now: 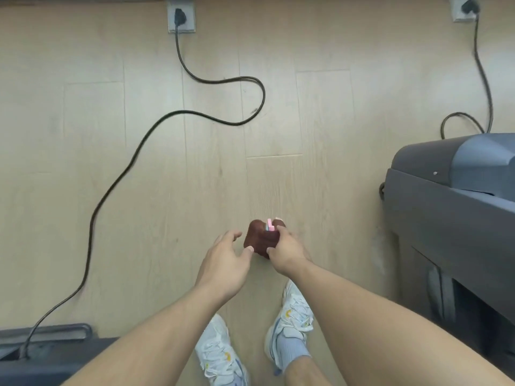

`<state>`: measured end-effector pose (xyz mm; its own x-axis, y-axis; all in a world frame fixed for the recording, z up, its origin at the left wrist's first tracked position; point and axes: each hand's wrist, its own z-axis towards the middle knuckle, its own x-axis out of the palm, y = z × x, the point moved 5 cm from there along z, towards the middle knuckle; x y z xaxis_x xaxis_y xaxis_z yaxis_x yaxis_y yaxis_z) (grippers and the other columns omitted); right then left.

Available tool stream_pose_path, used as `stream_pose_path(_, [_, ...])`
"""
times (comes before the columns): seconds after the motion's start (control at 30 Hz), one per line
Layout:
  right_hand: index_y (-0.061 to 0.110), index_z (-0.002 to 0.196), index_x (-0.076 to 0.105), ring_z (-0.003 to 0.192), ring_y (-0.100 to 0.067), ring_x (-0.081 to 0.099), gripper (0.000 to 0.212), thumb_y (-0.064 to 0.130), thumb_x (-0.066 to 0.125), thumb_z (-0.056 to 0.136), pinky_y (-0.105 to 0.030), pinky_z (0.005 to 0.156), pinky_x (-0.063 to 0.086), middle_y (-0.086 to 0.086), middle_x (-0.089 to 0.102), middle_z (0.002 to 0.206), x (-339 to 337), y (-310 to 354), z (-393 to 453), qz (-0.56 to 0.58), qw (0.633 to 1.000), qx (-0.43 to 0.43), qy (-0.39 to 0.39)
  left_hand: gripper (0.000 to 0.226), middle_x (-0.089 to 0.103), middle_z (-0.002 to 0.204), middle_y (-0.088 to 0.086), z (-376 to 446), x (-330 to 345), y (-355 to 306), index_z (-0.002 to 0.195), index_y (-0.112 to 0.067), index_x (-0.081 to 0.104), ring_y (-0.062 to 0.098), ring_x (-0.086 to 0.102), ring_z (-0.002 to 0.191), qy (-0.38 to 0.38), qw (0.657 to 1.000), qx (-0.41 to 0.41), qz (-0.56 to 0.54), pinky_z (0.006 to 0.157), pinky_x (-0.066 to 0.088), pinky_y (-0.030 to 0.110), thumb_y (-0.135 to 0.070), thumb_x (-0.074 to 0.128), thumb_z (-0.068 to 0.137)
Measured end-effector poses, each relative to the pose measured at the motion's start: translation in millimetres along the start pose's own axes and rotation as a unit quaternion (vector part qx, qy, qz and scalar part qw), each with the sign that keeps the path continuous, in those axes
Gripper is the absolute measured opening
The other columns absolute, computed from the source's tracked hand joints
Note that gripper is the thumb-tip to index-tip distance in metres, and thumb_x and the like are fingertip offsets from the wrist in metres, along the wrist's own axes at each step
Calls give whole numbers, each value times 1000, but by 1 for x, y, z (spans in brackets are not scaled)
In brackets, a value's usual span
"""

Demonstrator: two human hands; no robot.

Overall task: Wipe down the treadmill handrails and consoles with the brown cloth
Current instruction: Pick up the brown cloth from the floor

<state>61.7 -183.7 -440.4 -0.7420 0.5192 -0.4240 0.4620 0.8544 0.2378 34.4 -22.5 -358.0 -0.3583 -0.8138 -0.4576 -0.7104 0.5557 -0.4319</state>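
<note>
Low in the middle of the frame, the right hand (pixel 287 247) has its grip curled round a bunched brown cloth (pixel 257 240), with something small and pink, perhaps a tag, poking up from it. The left hand (pixel 224 259) reaches in beside it, fingers loose, thumb tip touching the cloth. A black cable (pixel 178 118) snakes over the pale wooden floor (pixel 111 190) from a socket (pixel 180 15) at the top. A grey treadmill (pixel 451 196) fills the right edge. White shoes (pixel 289 324) show at the bottom.

A cable (pixel 178 118) snakes across the floor (pixel 306 107) from the far socket (pixel 180 15) (treadmill (pixel 451 196) at right) to near left.
</note>
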Motion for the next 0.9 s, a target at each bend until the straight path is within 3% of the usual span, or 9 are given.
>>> stream_pose_path(0.2, [20,159,22,134,-28,44,72,38,60,101,-39,98,43,-8,45,146,8,1,1,-55,997,15,-42,37,54,136,-9,-9,3,45,135,-28,55,13,57,121,-1,998,-39,43,100,48,35,-32,57,99])
stream_pose_path(0.33, [20,150,39,136,-26,41,55,43,53,103,-38,102,41,-3,38,154,-4,5,-46,-42,998,7,-55,31,60,131,-8,-43,-4,55,130,-24,58,15,60,117,14,996,-87,9,99,45,30,-30,57,100])
stream_pose_path(0.43, [25,147,45,131,-23,46,52,45,53,100,-39,102,44,-1,51,137,-20,9,-121,41,996,-4,-78,14,68,122,-1,-99,-18,47,111,-29,61,15,61,110,51,991,-122,-29,95,43,27,-23,50,104])
stream_pose_path(0.5, [28,133,55,121,-19,52,40,46,56,97,-41,99,48,5,57,121,-36,13,-187,109,990,-24,-85,17,70,120,1,-142,-33,28,102,-32,60,17,61,111,76,989,-126,-27,99,44,30,-29,44,106])
stream_pose_path(0.57, [28,114,59,107,-14,58,20,41,57,99,-38,93,50,10,60,107,-56,20,-261,195,976,-40,-89,31,67,130,2,-190,-57,-8,112,-28,64,21,57,125,93,987,-122,-52,107,39,31,-42,36,107])
stream_pose_path(0.67, [24,99,56,90,-11,62,10,34,56,103,-36,87,52,7,67,95,-97,33,-374,265,956,-68,-108,54,53,145,-8,-268,-99,-82,146,-25,51,15,41,143,123,979,-85,-139,109,27,30,-54,29,106])
stream_pose_path(0.77, [23,97,55,80,-9,64,11,32,55,103,-36,84,52,4,72,88,-136,48,-464,276,946,-121,-117,41,64,123,-22,-335,-130,-143,128,-34,62,4,53,124,159,967,0,-199,98,32,24,-57,38,104])
stream_pose_path(0.83, [25,96,57,83,-13,67,18,42,54,99,-37,83,52,4,73,89,-160,54,-517,293,935,-153,-126,31,75,116,-12,-369,-145,-172,125,-26,67,7,66,116,132,961,62,-237,94,46,25,-43,53,103])
stream_pose_path(0.9, [29,100,59,95,-10,65,29,57,53,95,-30,83,51,8,71,100,-186,53,-565,341,908,-170,-172,23,78,113,-1,-404,-161,-202,122,-19,68,14,73,106,75,953,121,-267,91,56,31,-22,61,100])
